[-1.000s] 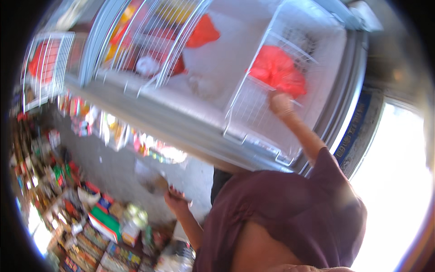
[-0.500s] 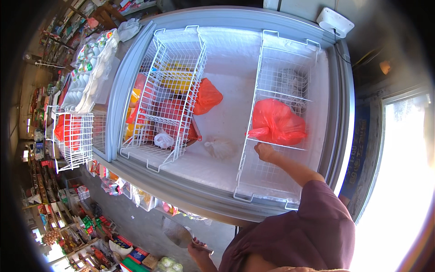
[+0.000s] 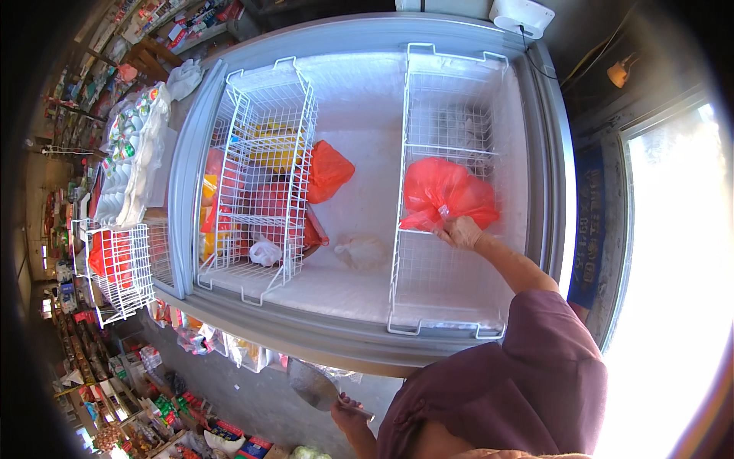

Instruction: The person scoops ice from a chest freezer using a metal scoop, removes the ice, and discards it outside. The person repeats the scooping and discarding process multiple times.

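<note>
right hand clenched on red bag in right wire basket of freezer. left hand grasping grey scoop, low, off freezer's near edge.

The open chest freezer carries nearly everything. Its frosted floor holds an orange bag near the centre and a pale frosted bag at 6 o'clock from it. A white wire basket hangs at the freezer's 9 o'clock side, above yellow packs and red bags. A second wire basket sits at the 3 o'clock side, with a red bag lying in it. A white box rests on the rim at 12 o'clock.
</note>
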